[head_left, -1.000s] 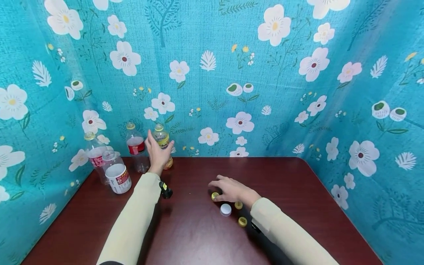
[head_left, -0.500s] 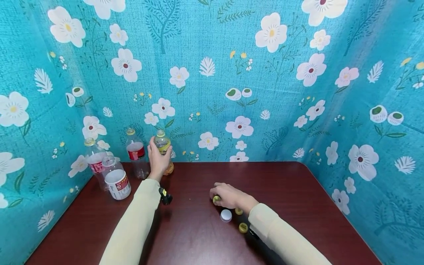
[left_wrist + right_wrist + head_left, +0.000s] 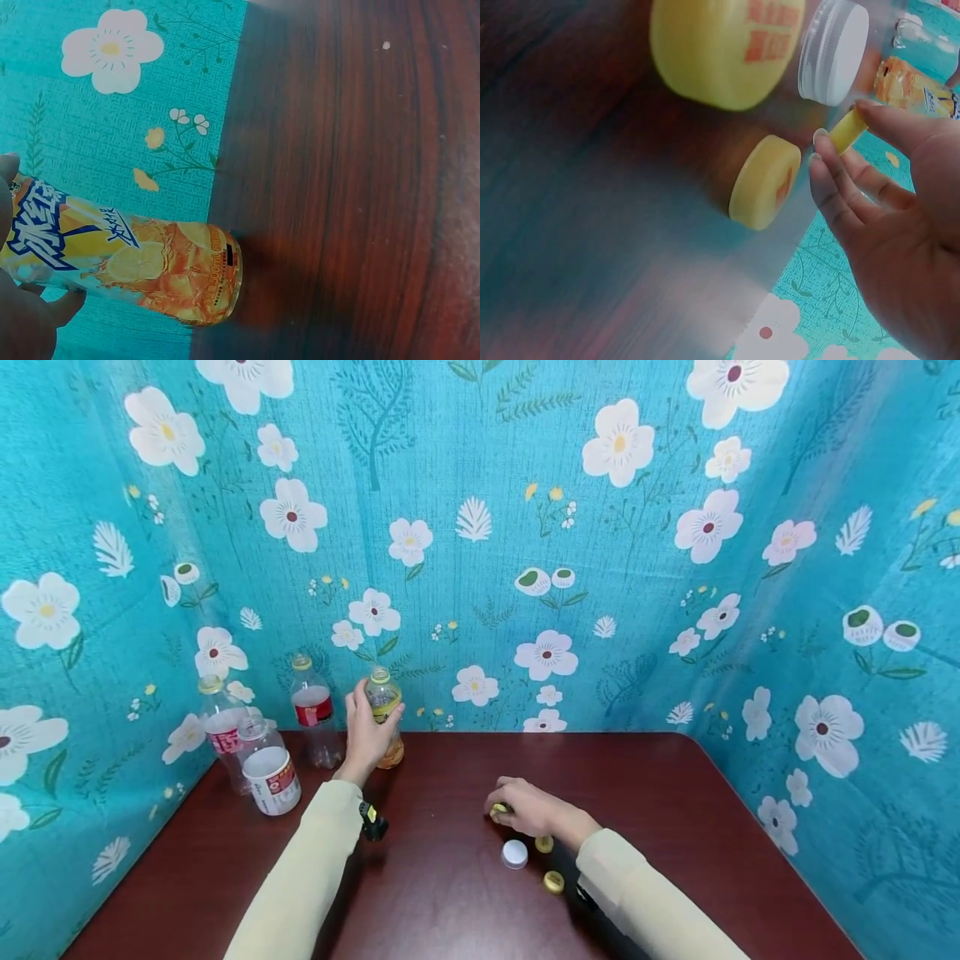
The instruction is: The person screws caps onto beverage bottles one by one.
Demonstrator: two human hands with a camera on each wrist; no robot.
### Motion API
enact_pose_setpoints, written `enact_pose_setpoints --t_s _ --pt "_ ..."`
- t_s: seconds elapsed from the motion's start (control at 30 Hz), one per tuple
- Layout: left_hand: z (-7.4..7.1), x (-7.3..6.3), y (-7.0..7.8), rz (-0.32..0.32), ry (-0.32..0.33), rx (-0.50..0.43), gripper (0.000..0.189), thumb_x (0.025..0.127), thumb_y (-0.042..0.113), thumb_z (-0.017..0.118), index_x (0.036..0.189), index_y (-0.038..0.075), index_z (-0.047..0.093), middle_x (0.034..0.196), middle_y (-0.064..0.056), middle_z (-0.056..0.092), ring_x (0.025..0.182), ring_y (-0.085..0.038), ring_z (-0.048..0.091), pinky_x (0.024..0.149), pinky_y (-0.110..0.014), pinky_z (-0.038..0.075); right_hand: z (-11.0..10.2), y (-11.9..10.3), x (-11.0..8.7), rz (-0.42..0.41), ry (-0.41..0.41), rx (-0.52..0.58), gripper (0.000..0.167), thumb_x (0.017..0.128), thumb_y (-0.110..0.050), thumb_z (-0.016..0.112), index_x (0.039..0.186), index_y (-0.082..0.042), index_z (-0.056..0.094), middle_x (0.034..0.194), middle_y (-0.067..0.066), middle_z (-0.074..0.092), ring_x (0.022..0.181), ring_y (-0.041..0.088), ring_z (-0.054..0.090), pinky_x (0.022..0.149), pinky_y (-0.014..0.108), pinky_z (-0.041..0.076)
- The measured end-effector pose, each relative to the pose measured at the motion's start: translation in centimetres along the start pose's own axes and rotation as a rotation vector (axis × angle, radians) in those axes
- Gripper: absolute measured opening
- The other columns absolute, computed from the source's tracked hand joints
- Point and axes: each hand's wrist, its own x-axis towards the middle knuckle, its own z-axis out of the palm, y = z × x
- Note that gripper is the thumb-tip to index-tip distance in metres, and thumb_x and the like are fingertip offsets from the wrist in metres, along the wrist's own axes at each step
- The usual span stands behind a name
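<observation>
At the back left of the table, my left hand (image 3: 363, 735) grips an uncapped, yellow-labelled iced tea bottle (image 3: 392, 753) round its upper part. The left wrist view shows its lemon-and-ice print (image 3: 161, 266), with the fingers wrapped at the label end. Near the table's middle, my right hand (image 3: 531, 807) pinches a yellow bottle cap (image 3: 847, 132) between thumb and fingertips. Just below that hand lie a white cap (image 3: 514, 854) and two more yellow caps, one (image 3: 543, 843) close under the wrist and one (image 3: 553, 882) nearer the front.
Left of the held bottle stands a clear bottle with a red label (image 3: 313, 710). Farther left are a pink-labelled bottle (image 3: 222, 731) and a wide-mouthed, white-labelled bottle (image 3: 272, 781), all uncapped. A flowered blue cloth (image 3: 480, 568) rises behind the dark red table (image 3: 435, 893).
My left hand has closed from spread fingers beside the iced tea bottle to a grip round it. The right fingers have come together on the yellow cap and tilted it.
</observation>
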Motion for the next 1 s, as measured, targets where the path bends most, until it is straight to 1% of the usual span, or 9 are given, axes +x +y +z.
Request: enact_pose_setpoints --t_s 0.1,0.2,0.37,0.5,0.67,0.73,0.8,0.9,1.0 --pt "-0.2 -0.6 0.0 0.036 -0.036 -0.002 0.082 0.096 0.027 0.074 0.158 0.008 0.023 0.143 -0.022 0.036 0.129 -0.038 0.047 0.107 -0.058 0.044 -0.1 0.1 -0.2 -0.001 0.014 0.029 0.021 0.097 -0.008 0.069 0.117 -0.009 0.075 0.114 0.004 0.063 0.1 0.019 0.059 0.086 0.034 0.053" --pt "-0.4 -0.9 0.3 0.071 -0.058 -0.004 0.081 0.096 0.027 0.074 0.157 0.007 0.024 0.142 -0.021 0.039 0.129 -0.038 0.048 0.107 -0.058 0.044 -0.4 0.3 -0.4 -0.016 0.041 0.048 0.023 0.095 -0.004 0.07 0.118 -0.007 0.073 0.116 0.006 0.062 0.098 0.02 0.061 0.082 0.031 0.054" --pt "-0.6 -1.6 0.9 0.09 -0.099 -0.006 0.08 0.095 0.03 0.075 0.155 0.01 0.026 0.142 -0.019 0.043 0.13 -0.036 0.048 0.106 -0.058 0.045 -1.4 0.8 -1.3 -0.028 0.118 0.08 0.025 0.094 -0.002 0.071 0.119 -0.004 0.073 0.115 0.008 0.063 0.093 0.018 0.064 0.079 0.029 0.057" --pt "-0.7 -2.1 1.1 0.101 -0.117 -0.014 0.08 0.094 0.032 0.076 0.154 0.01 0.027 0.14 -0.018 0.045 0.127 -0.034 0.05 0.104 -0.056 0.047 -2.7 1.1 -2.1 -0.023 0.168 0.09 0.027 0.092 -0.001 0.073 0.119 -0.006 0.072 0.112 0.007 0.064 0.09 0.016 0.065 0.077 0.028 0.058" --pt "-0.5 -2.4 1.6 0.099 -0.127 -0.022 0.08 0.093 0.034 0.077 0.153 0.012 0.028 0.139 -0.016 0.046 0.124 -0.032 0.051 0.102 -0.056 0.049 -4.8 1.9 -3.2 -0.019 0.243 0.103 0.028 0.092 -0.001 0.074 0.119 -0.006 0.072 0.107 0.005 0.067 0.088 0.014 0.065 0.077 0.031 0.058" --pt "-0.5 -2.6 1.9 0.09 -0.136 -0.026 0.08 0.093 0.035 0.077 0.153 0.013 0.028 0.138 -0.016 0.046 0.125 -0.032 0.051 0.102 -0.056 0.049 -5.4 2.1 -3.7 0.009 0.279 0.115 0.027 0.091 -0.004 0.075 0.118 -0.008 0.072 0.103 0.002 0.067 0.087 0.013 0.064 0.077 0.031 0.057" --pt "-0.5 -2.9 2.0 0.079 -0.155 -0.03 0.081 0.093 0.036 0.077 0.153 0.013 0.028 0.139 -0.016 0.046 0.125 -0.032 0.051 0.103 -0.056 0.049 -5.8 2.5 -4.2 0.04 0.313 0.135 0.028 0.091 -0.005 0.077 0.118 -0.01 0.072 0.101 0.0 0.067 0.085 0.012 0.063 0.076 0.031 0.057" --pt "-0.5 -3.5 2.3 0.061 -0.183 -0.029 0.082 0.093 0.036 0.077 0.154 0.014 0.027 0.14 -0.016 0.046 0.126 -0.032 0.051 0.104 -0.055 0.048 -6.1 2.8 -4.9 0.082 0.343 0.172 0.029 0.09 -0.008 0.078 0.118 -0.011 0.071 0.1 -0.002 0.067 0.085 0.012 0.062 0.075 0.03 0.056" --pt "-0.5 -4.1 2.6 0.055 -0.205 -0.034 0.083 0.092 0.037 0.078 0.154 0.015 0.027 0.14 -0.015 0.047 0.126 -0.032 0.052 0.103 -0.055 0.049 -6.4 3.1 -5.5 0.097 0.371 0.201 0.03 0.089 -0.009 0.08 0.118 -0.011 0.071 0.101 -0.002 0.068 0.085 0.012 0.065 0.075 0.03 0.057"
